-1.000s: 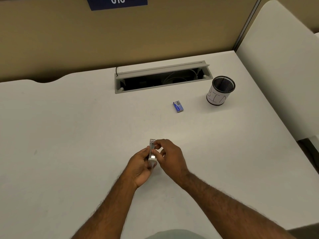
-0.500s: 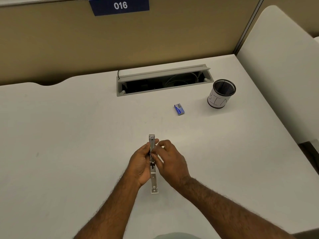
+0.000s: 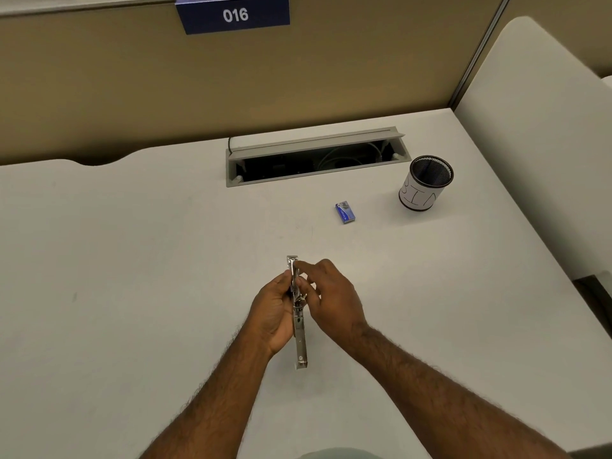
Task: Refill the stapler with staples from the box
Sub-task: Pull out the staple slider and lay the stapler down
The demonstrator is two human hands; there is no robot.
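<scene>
Stapler (image 3: pixel 299 329) betw. fingers (image 3: pixel 306 270) of both hands.

Two bare forearms, hairy, no sleeves, watch or rings visible on left hand (image 3: pixel 273 309) or right hand (image 3: pixel 334 299). Sliver of pale grey-green garment at six o'clock.

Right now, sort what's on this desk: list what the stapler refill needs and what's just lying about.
Needed:
- stapler, opened out, held by left hand and right hand
- staple box

Lying about:
- mesh cup
- cable tray
- 016 sign
</scene>
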